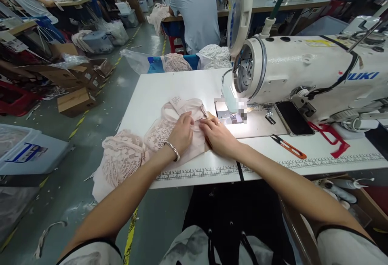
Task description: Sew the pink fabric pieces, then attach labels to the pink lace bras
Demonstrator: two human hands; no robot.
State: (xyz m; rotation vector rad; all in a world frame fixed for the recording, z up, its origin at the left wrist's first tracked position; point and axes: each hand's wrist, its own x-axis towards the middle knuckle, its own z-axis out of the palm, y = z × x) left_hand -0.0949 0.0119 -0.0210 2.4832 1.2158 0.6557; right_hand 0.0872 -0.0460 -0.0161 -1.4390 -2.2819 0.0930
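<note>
A pale pink garment point(196, 146) of lace and smooth fabric lies on the white sewing table, left of the needle area. My left hand point(182, 129), with a silver bracelet at the wrist, rests on it with fingers bent together on the cloth. Close by, my right hand point(217, 135) has its fingers closed on the garment's right edge; the fingertips are partly hidden. A white label point(177, 102) shows at the garment's top. More pink lace point(123, 158) hangs over the table's left edge.
A JUKI sewing machine point(303, 69) stands on the right. Orange thread snips point(289, 147), a dark phone point(294, 117) and a red strap point(335, 139) lie near it. A ruler strip point(197, 174) runs along the front edge. A person point(195, 12) sits ahead.
</note>
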